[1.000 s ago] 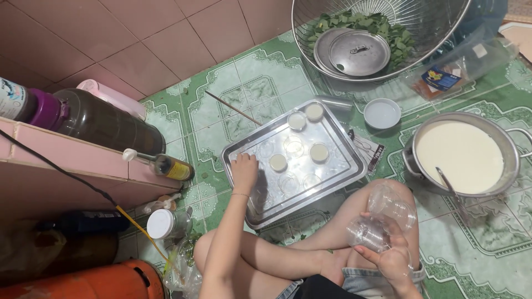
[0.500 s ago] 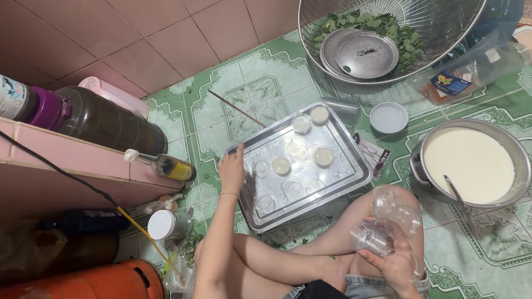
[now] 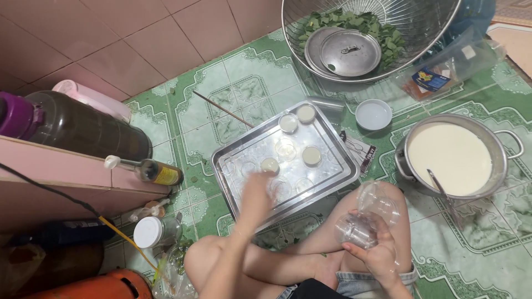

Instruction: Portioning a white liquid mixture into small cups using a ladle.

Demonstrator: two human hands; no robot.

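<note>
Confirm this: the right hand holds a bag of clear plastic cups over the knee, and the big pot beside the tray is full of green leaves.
Not quite. The head view shows the big pot full of creamy white liquid; the green leaves lie in the wire basket. The right hand does hold the bag of clear plastic cups, beside the tray.

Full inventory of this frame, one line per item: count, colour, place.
Rectangular steel tray: 1, silver, floor centre.
Small clear plastic cups on the tray: several; four hold cream liquid, the rest look empty.
Round steel pot of cream liquid: 1, right, with a utensil handle inside.
Wire basket of green leaves: 1, top, holding a steel lid.
Small white bowl: 1, between tray and basket.
Thin wooden stick: 1, left of tray.
Dark plastic jug with purple cap: 1, left.
Small bottle with yellow label: 1, lying on the pink ledge.
White-lidded jar: 1, lower left.
Left hand: blurred, over the tray's near side.
Right hand: holds a stack of clear cups in a plastic sleeve.
</note>
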